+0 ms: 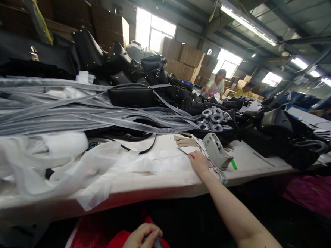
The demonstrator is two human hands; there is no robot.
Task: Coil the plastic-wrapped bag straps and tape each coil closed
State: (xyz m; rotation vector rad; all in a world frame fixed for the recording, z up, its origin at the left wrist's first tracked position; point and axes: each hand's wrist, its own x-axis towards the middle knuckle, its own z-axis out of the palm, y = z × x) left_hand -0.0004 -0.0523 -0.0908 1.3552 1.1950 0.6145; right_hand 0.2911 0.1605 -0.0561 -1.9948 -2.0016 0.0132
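My right hand (199,161) reaches onto the white table, its fingers closed at the edge of a white sheet of paper (186,149). Just beyond it lie brown card strips (184,141), and a grey tape dispenser (215,148) stands right beside the hand. Low in the view, in front of the table edge, my left hand (142,239) is closed with thumb and fingers pinched on a dark grey strap (158,247), of which only a short piece shows.
Long grey wrapped straps (121,115) and white sheeting (67,174) cover the table's left. Black bags (136,96) are piled behind, with coiled straps (216,117) before them. A person (216,84) works across the table; magenta fabric (315,193) is at right.
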